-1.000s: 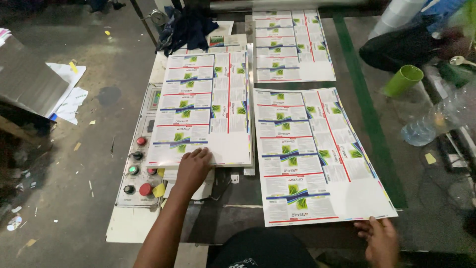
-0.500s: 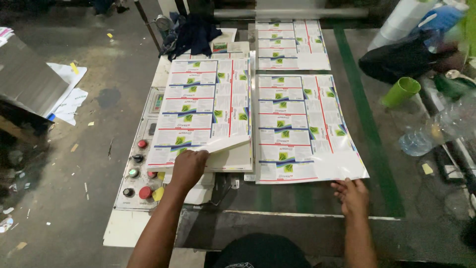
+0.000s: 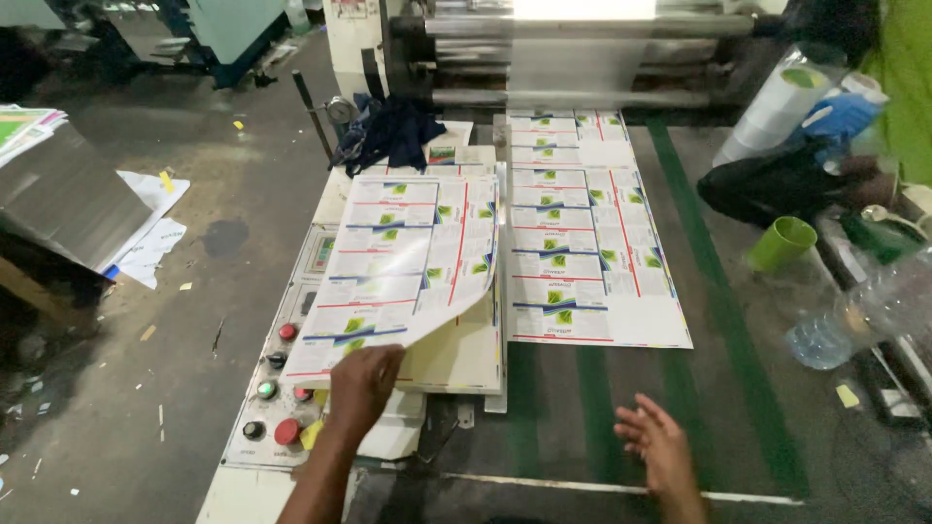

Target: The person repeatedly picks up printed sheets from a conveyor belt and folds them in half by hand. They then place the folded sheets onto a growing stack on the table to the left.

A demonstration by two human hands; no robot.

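Right now the left hand [image 3: 361, 386] pinches the near edge of the top printed sheet [image 3: 408, 262] and holds it lifted off the stack [image 3: 456, 354] below, so the sheet bows upward with its near right corner curling free and its far end lying back on the pile. That sheet sits directly ahead of the left hand, reaching away from it toward the rollers [image 3: 582, 39] of the machine. The plain pale sheet under it shows just to the right of the knuckles.

The right hand [image 3: 658, 448] is released, palm down with fingers spread, grasping nothing; it hovers over the dark table [image 3: 582, 427] with its green stripes, near the lower edge of the picture. A second printed sheet [image 3: 592, 243] lies flat ahead of it, well apart from the fingertips and just beside the stack.

Left of the stack runs a control panel [image 3: 282, 388] with red, green and black buttons (the left wrist passes right beside it). A dark cloth [image 3: 393, 131] lies bunched at the far end of the stack. Off to the right stand a green cup [image 3: 782, 243] and a clear plastic bottle [image 3: 854, 311] lying on its side.
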